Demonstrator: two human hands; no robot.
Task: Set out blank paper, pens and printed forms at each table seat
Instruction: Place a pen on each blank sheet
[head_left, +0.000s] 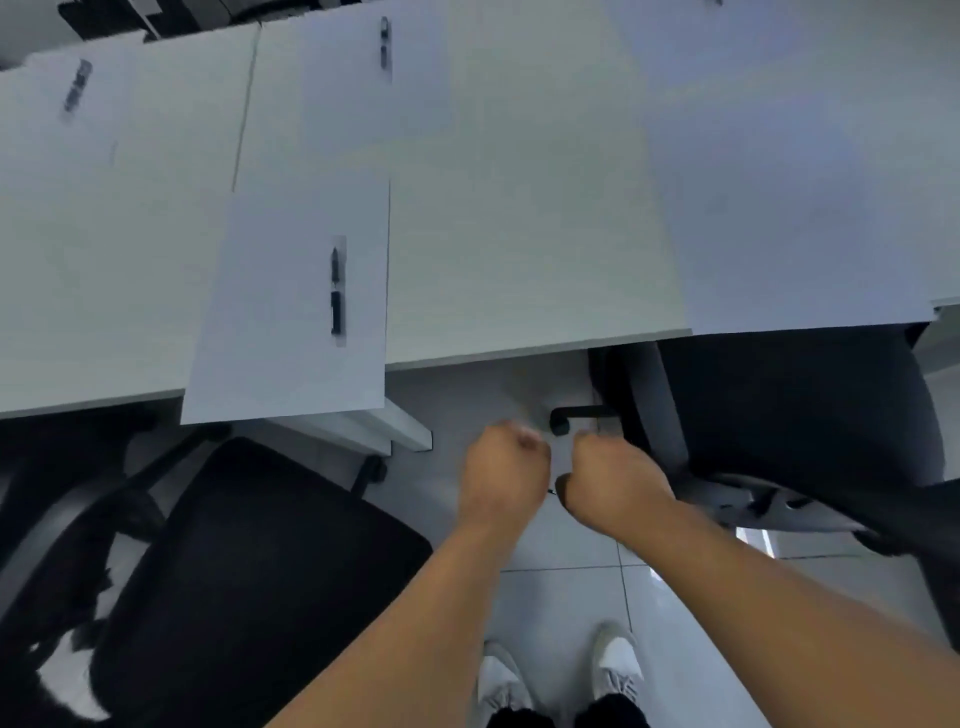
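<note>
Midway through seating, with three sheets each bearing a pen, nearest pen (336, 291) on sheet (296, 312); left hand (503, 470) and right hand (613, 480) curled, contents untellable, next likely supplying bare right-hand sheet (800, 197).

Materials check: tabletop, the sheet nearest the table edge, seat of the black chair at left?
Tabletop: looks like matte pale laminate board, with a flat, even sheen and a thin square edge. Sheet: plain white paper, thin, overhanging the edge without sagging much. Chair seat: likely black fabric or mesh, dull and non-reflective; the weave is too blurred to confirm.
</note>
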